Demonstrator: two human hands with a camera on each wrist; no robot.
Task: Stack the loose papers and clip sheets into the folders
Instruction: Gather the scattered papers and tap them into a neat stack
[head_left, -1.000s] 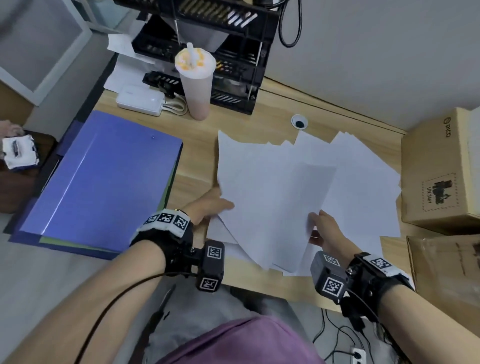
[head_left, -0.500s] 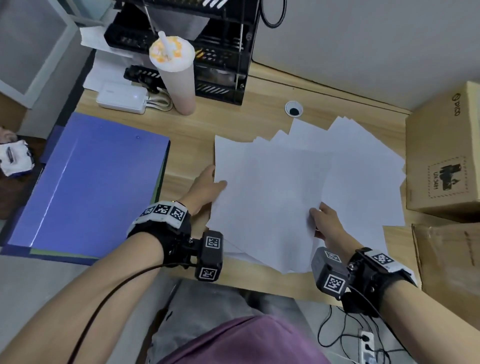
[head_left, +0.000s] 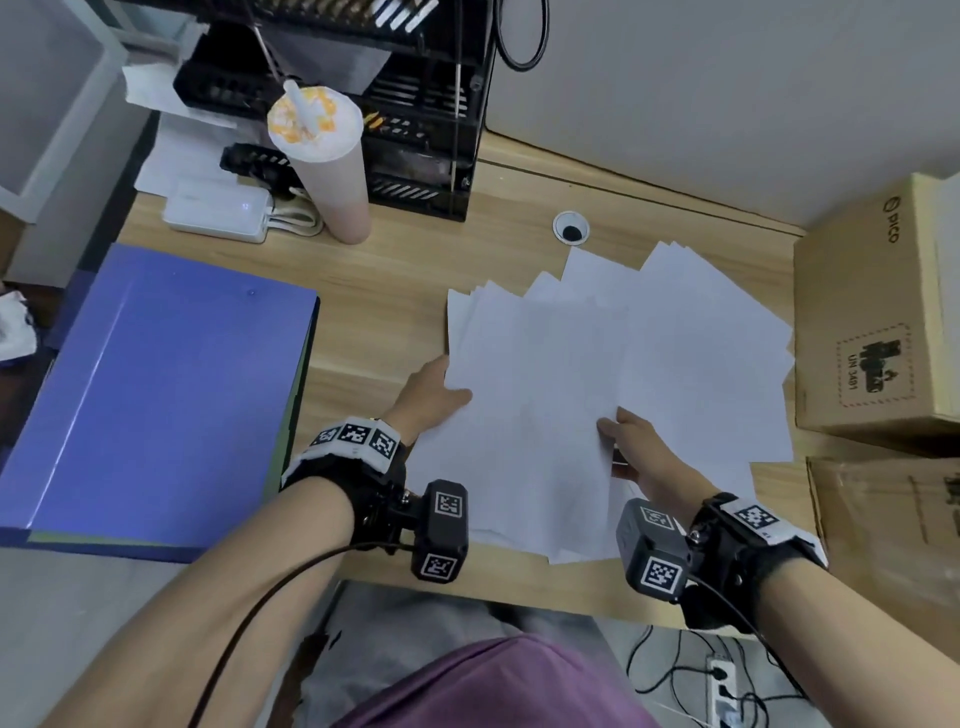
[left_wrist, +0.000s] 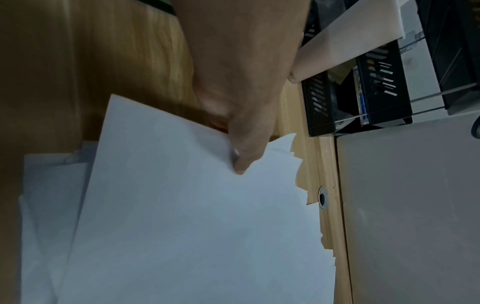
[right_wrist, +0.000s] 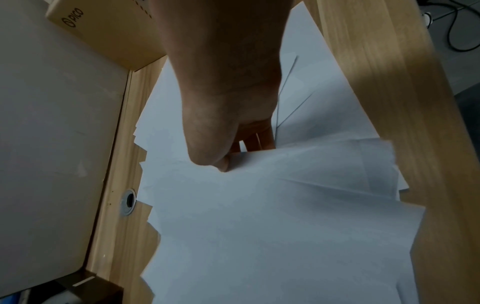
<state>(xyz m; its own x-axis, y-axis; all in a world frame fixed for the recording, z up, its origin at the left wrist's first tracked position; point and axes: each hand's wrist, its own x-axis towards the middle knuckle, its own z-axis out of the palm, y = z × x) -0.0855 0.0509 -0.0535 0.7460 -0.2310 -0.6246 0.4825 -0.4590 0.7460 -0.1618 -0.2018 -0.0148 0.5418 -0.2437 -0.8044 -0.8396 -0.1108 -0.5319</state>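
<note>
Several loose white sheets (head_left: 613, 374) lie fanned over the middle and right of the wooden desk (head_left: 395, 280). My left hand (head_left: 431, 395) pinches the left edge of the top sheets (left_wrist: 197, 216), thumb on top and fingers underneath. At their near right edge, my right hand (head_left: 631, 441) grips the sheets (right_wrist: 259, 226) the same way, thumb above and fingers hidden beneath. A closed blue folder (head_left: 156, 395) lies at the left end of the desk, with a green edge of another folder showing under it.
A tall lidded drink cup (head_left: 327, 161) stands at the back beside a white power bank (head_left: 218, 213) and a black wire rack (head_left: 395, 104). Cardboard boxes (head_left: 883, 322) close off the right side. A cable hole (head_left: 570, 227) sits behind the papers.
Both hands have drawn the sheets closer into one overlapping pile and shifted it slightly right. The folder has not moved.
</note>
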